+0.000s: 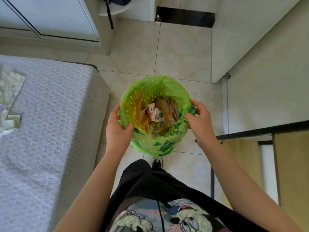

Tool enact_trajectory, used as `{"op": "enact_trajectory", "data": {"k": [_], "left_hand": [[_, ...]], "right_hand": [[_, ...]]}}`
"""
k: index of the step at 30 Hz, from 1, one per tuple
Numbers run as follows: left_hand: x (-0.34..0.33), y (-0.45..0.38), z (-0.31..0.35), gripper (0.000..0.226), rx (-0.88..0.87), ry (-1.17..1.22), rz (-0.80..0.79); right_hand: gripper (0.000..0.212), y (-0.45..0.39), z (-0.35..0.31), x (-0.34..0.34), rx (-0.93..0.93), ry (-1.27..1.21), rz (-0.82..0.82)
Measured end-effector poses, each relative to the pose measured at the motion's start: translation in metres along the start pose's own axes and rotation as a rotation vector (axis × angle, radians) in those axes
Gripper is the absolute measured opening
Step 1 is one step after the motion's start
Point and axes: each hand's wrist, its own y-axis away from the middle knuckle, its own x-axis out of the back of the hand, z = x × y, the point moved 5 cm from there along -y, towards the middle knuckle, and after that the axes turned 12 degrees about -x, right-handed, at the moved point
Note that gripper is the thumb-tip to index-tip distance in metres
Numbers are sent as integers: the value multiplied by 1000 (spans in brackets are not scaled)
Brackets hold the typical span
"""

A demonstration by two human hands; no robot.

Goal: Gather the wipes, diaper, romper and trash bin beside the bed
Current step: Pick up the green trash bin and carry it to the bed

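A round trash bin (pixel 160 84) lined with a green plastic bag is in front of me over the tiled floor, just right of the bed's corner. It holds cardboard pieces and wrappers. My left hand (pixel 117 126) grips its left rim and my right hand (pixel 199 121) grips its right rim. At the far left, on the bed (pixel 50 114), lie pale patterned cloth and small white packets (pixel 8 101), partly cut off by the frame's edge; I cannot tell which items they are.
The grey mattress fills the left side. A white wardrobe (pixel 58 19) stands at the back left. A wooden desk or shelf with a dark frame (pixel 267 148) is at the right. A cream wall panel (pixel 267 64) rises at the right. Tiled floor (pixel 167 47) lies ahead.
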Motion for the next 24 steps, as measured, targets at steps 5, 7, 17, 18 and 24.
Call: {"op": "enact_trajectory", "data": {"k": [5,7,17,18,24], "left_hand": [[-21,-61,16,64,7,13,20],[-27,-87,19,63,16,24,25],[-42,-244,31,62,50,63,73],[-42,-259,33,62,57,65,83],[-43,-331,35,54,167,115,187]], "right_hand": [[50,-57,-41,-3,-23,-30,-30],[50,-81,-58,-8,-38,-40,-46],[47,-202,-173,-58,7,47,-62],[47,-213,-184,-63,12,68,-64],[50,-273,-237,-94,15,172,-112]]}}
